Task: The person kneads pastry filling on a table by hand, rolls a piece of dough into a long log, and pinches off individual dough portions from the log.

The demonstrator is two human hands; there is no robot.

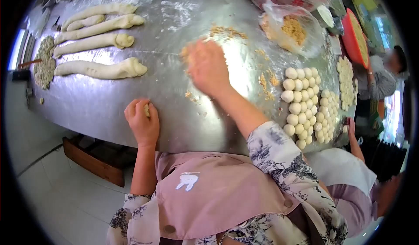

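Note:
My left hand [143, 123] rests near the front edge of the metal table, its fingers closed round a small beige lump [147, 110] that looks like dough or filling. Further in, my right hand [208, 68] is low over the tabletop, blurred by motion. Yellowish crumbs of filling [228, 32] lie just beyond it, and some show at its fingertips. Whether the right fingers grip anything is hidden by the blur. Several long dough rolls [100, 69] lie side by side to the left of my hands.
Rows of round dough balls [301, 97] and flattened dough pieces [346, 83] sit at the right. Behind them are a plastic bag of crumbly filling [293, 30] and a red basin [355, 37]. Two other people stand at the right. A wooden stool [93, 162] is below the table.

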